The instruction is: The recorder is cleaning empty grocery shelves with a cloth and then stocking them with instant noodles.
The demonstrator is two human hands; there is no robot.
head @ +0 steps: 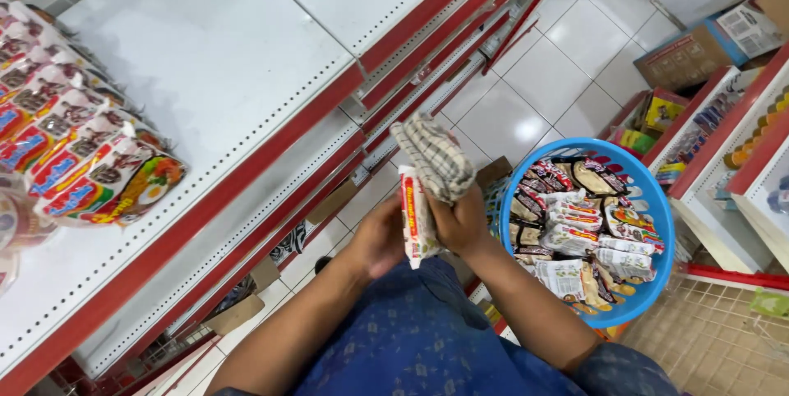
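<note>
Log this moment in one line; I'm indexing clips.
left hand: holds noodle packet | right hand: holds checked cloth | blue basket: packets, right | shelf: packets, left

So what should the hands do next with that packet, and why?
Probably finish wiping the packet with the checked cloth. The left hand holds the packet on edge while the right hand presses the cloth against it. After that it would likely join the row of packets on the white shelf.

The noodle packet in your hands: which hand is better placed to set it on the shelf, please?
Probably the left hand: it holds the noodle packet and is nearer the shelf; the right hand grips a checked cloth.
</note>
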